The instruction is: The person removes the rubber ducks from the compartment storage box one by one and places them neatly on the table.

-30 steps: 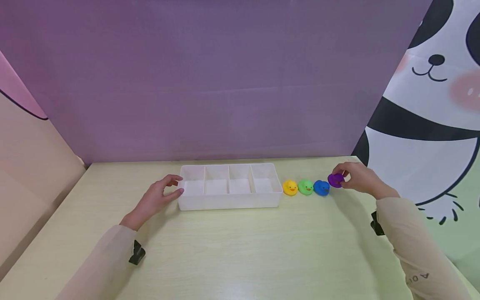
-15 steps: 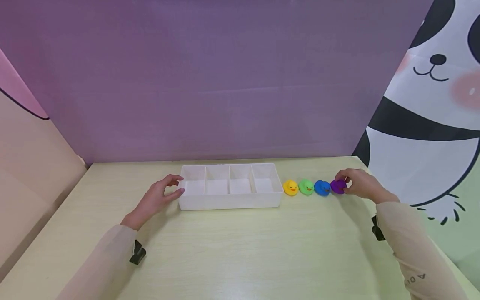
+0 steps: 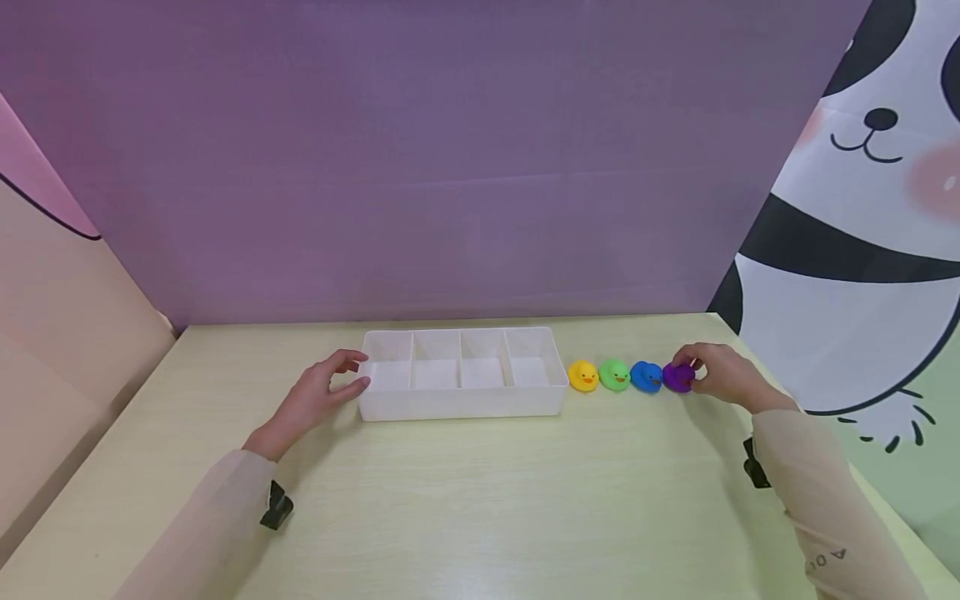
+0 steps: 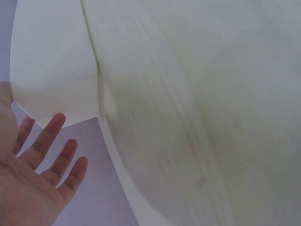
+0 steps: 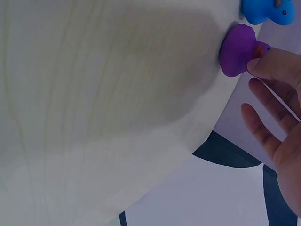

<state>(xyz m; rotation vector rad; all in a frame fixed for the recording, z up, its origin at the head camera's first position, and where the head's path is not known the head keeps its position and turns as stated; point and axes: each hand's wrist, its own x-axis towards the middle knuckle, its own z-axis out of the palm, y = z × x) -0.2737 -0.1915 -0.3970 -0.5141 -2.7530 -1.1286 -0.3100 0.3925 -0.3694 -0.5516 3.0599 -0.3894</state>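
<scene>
A white box (image 3: 461,406) with several compartments in a row stands near the table's back edge. My left hand (image 3: 315,402) is at its left end; in the left wrist view the fingers are loosely spread by the box's end wall (image 4: 51,61). To the right of the box a yellow rubber duck (image 3: 583,377), a green one (image 3: 615,376) and a blue one (image 3: 647,378) line up. At the row's right end, my right hand (image 3: 726,379) pinches a purple rubber duck (image 3: 677,378) between thumb and fingers. In the right wrist view this duck's round base faces the tabletop.
The pale wooden table (image 3: 480,500) stretches forward of the box and ducks. Behind it rises a purple backdrop (image 3: 450,167). A printed panda panel (image 3: 847,325) borders the right side, and a beige panel (image 3: 67,333) the left.
My right hand has lowered the purple duck and moved it slightly right, into line beside the blue one. My left hand has stayed at the box's end.
</scene>
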